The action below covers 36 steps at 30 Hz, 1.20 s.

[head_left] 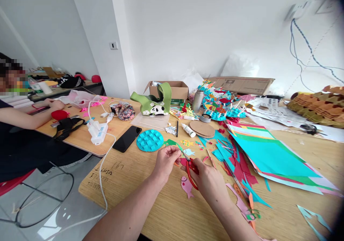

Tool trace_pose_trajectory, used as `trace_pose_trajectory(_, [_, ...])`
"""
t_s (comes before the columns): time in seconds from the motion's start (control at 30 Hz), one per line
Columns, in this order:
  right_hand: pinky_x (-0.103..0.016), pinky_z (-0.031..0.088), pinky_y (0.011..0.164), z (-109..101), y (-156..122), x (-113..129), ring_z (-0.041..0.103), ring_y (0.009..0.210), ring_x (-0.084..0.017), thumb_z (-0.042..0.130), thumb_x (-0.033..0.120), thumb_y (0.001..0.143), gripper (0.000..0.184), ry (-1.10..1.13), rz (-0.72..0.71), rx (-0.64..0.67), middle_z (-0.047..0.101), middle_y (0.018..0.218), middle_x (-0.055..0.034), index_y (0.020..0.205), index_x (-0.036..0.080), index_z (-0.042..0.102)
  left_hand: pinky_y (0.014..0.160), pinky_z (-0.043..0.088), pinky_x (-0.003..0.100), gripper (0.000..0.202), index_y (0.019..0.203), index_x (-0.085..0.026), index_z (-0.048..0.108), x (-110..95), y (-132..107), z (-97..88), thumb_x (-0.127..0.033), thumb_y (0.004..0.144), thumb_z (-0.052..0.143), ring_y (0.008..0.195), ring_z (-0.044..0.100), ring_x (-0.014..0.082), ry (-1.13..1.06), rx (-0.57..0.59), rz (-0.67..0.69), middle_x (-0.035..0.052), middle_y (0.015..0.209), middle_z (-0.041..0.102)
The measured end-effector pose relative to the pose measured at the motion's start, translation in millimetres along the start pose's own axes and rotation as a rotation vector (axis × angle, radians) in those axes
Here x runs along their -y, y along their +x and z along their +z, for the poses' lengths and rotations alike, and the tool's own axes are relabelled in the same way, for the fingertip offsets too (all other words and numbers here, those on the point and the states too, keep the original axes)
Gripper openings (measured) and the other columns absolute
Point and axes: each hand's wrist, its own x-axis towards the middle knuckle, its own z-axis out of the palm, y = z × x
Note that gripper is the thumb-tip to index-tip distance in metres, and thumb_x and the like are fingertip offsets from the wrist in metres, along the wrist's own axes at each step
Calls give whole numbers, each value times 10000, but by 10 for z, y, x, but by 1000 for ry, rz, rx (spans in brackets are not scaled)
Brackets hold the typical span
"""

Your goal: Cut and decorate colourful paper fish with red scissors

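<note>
My left hand (167, 159) is closed in a pinch, with a piece of green paper (170, 143) showing at its fingertips. My right hand (205, 176) grips red-handled scissors (191, 173), their blades pointing at the left fingertips. How far the blades are apart is hard to see. Just below the scissors lies a pink paper fish (186, 186). Beyond my hands are a light blue paper fish (189, 152), a yellow paper fish (186, 143) and a woven blue paper disc (149, 140).
A black phone (127, 139), a glue bottle (188, 130) and cardboard discs (202, 128) lie beyond my hands. Coloured sheets (276, 155) and paper scraps (243, 165) spread rightward. A white power strip (99, 133) trails its cable left. Another person (24, 126) sits at left.
</note>
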Motion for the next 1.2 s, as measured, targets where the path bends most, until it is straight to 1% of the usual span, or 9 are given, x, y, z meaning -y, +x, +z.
trace_pose_trajectory(0.2, [-239,177,447,-8,4,22,575,442,-150,418,477,908,367,20,-6,-12,624,530,-20,713,192,541,529,401,212,167,651,-127,606,-17,-8,12,-274,625,682,502,505,77,-7,-9,-10,-6,593,578])
trace_pose_trajectory(0.4, [-237,191,444,-10,-1,21,580,450,-153,424,476,909,356,33,0,7,629,538,-17,723,195,540,525,397,209,173,649,-131,604,-8,-8,16,-280,617,684,505,506,79,-7,-20,-22,-7,591,574])
trace_pose_trajectory(0.53, [-237,194,440,12,-3,7,569,433,-147,408,475,913,366,36,-7,-13,614,521,-13,711,197,533,526,398,209,170,642,-134,603,-7,-8,16,-280,618,686,505,504,79,-7,-21,-14,-6,591,573])
trace_pose_trajectory(0.8, [-231,180,444,19,4,-7,581,444,-154,474,442,891,316,17,2,5,621,525,-12,698,198,532,526,401,209,170,643,-131,599,-6,-8,13,-277,620,683,505,498,79,-10,-14,-10,-10,580,566])
trace_pose_trajectory(1.0, [-236,174,449,-6,10,3,571,429,-150,438,491,894,369,21,9,-9,621,516,-18,689,199,533,528,401,208,181,647,-134,598,-12,-9,13,-288,619,689,510,497,80,-8,-16,-9,-9,579,563])
trace_pose_trajectory(1.2, [-236,158,453,-19,10,-6,572,430,-147,459,472,889,348,-4,12,-10,628,517,-18,690,198,540,528,404,209,187,648,-137,599,7,-4,6,-298,621,691,512,502,83,-3,-15,-12,-6,581,566])
